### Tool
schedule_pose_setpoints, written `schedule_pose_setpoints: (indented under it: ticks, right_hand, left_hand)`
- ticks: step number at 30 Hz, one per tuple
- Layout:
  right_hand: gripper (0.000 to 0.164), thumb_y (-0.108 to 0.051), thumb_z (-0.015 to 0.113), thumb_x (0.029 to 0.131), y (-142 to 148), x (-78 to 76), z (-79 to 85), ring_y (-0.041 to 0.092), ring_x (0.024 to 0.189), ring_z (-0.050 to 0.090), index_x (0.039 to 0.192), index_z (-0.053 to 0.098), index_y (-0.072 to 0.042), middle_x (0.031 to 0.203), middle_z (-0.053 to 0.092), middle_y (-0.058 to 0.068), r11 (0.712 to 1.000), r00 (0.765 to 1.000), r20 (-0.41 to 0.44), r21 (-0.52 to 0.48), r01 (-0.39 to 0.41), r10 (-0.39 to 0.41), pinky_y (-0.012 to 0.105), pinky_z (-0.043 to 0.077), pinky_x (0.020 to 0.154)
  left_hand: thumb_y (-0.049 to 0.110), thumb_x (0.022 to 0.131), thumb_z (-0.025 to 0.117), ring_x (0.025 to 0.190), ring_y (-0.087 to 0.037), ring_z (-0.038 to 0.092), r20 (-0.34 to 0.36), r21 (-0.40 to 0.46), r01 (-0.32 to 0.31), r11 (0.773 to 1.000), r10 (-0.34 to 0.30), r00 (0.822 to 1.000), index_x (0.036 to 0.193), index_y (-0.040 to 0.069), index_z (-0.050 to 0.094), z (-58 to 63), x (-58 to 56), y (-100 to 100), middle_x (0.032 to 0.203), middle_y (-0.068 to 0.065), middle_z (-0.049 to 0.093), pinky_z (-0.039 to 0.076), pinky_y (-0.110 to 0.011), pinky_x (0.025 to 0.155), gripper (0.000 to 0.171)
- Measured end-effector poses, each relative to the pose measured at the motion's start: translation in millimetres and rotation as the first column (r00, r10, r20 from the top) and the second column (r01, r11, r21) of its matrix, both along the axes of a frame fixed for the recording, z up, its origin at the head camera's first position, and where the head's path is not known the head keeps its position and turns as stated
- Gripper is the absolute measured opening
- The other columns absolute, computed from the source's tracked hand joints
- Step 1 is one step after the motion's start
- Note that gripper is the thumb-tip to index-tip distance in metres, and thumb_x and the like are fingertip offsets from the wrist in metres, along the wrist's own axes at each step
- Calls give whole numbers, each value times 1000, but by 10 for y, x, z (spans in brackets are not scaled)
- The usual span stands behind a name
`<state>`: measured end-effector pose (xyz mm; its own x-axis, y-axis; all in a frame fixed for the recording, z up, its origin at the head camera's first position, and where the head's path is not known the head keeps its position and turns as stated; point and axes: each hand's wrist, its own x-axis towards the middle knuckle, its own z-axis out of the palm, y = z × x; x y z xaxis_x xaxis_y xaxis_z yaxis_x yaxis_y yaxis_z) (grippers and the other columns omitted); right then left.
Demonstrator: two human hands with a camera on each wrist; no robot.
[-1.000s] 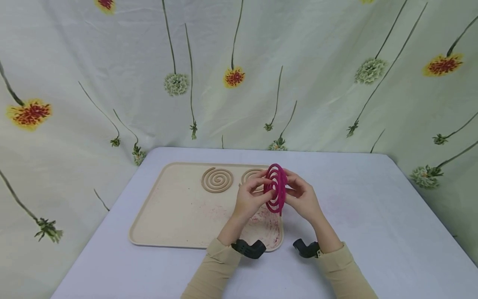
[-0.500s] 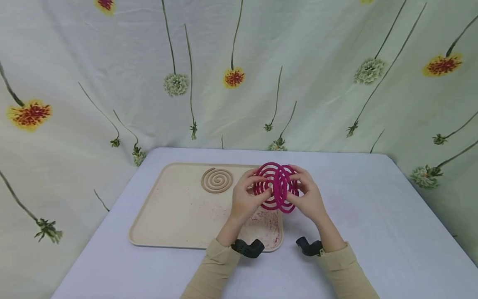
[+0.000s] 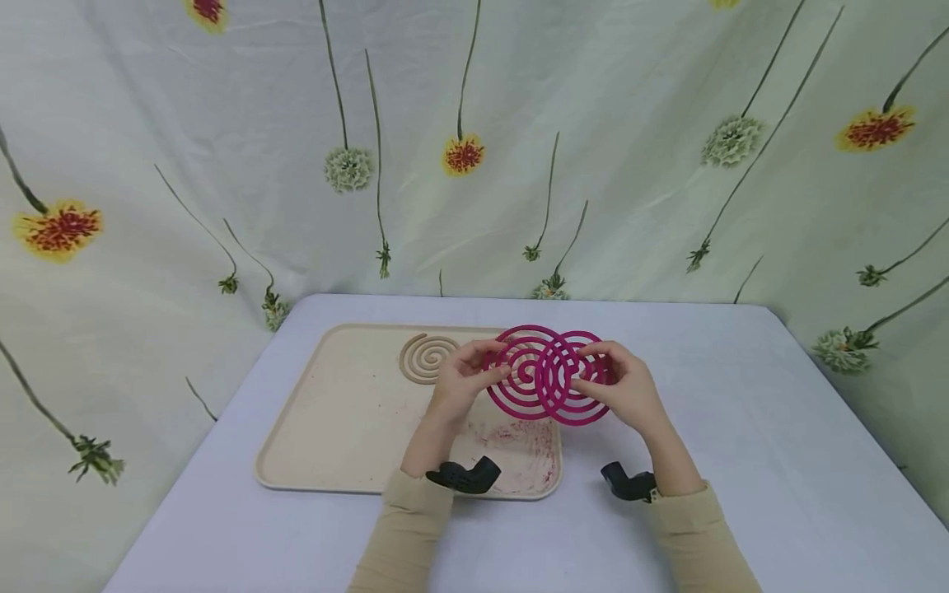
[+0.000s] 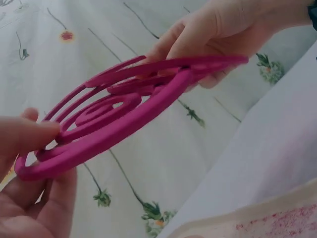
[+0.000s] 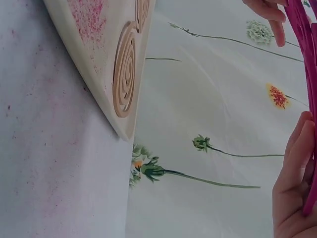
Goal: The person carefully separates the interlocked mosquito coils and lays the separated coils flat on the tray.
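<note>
Two magenta mosquito coils are held up in the air above the tray's right end, partly overlapping in the head view. My left hand (image 3: 460,383) pinches the left coil (image 3: 527,375) at its outer edge, thumb on the near face. On the other side, my right hand (image 3: 628,387) grips the right coil (image 3: 572,422) between thumb and fingers. In the left wrist view, the left coil (image 4: 129,126) is seen nearly edge-on and still touches or overlaps the other. Only a magenta edge (image 5: 309,74) shows in the right wrist view.
A beige tray (image 3: 326,420) with pink crumbs at its right end lies on the white-covered table (image 3: 741,428). On it rests a brown coil (image 3: 432,357); the right wrist view shows another brown coil (image 5: 126,74). A floral cloth (image 3: 630,123) hangs behind.
The magenta coils have turned from nearly edge-on to facing the camera and slid partly apart sideways. My left hand has moved left, my right hand right.
</note>
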<state>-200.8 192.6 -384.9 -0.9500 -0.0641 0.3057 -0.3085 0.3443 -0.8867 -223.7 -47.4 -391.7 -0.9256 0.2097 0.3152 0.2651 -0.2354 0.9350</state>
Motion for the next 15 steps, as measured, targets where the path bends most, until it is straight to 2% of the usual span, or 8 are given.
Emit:
schedule_pose_setpoints:
  ticks: [3,6,10,15]
  right_hand:
    - [42,-10,77,78,28,2,1,25,92,55,116,59,-4,116,57,15,1000,1000,7,21,-6,6,19,53,72]
    - [37,-12,75,80,78,2,9,23,88,57,114,62,-3,111,59,15,998,998,-2,22,-59,59,23,54,71]
    - [29,-11,68,87,199,10,29,20,83,61,114,64,-1,105,63,13,978,978,0,28,-207,208,27,56,69]
    - [33,-4,61,89,348,17,49,16,69,60,120,60,6,91,67,9,908,909,63,52,-415,412,28,55,60]
  left_hand:
    - [-5,85,63,86,-15,57,21,-81,140,987,-139,990,110,-10,60,-16,-10,-49,100,-6,63,53,-23,74,26]
    - [-1,87,63,85,-12,60,32,-161,220,962,-218,975,114,-7,61,-20,-18,-76,105,-5,63,54,-24,73,28]
    - [0,87,64,89,-14,64,45,-208,229,951,-224,973,119,-5,61,4,-14,-113,117,-9,60,56,-31,77,33]
    - [-1,86,65,92,-20,65,39,-269,232,935,-230,972,118,-5,62,47,-6,-171,117,-14,62,55,-34,79,33]
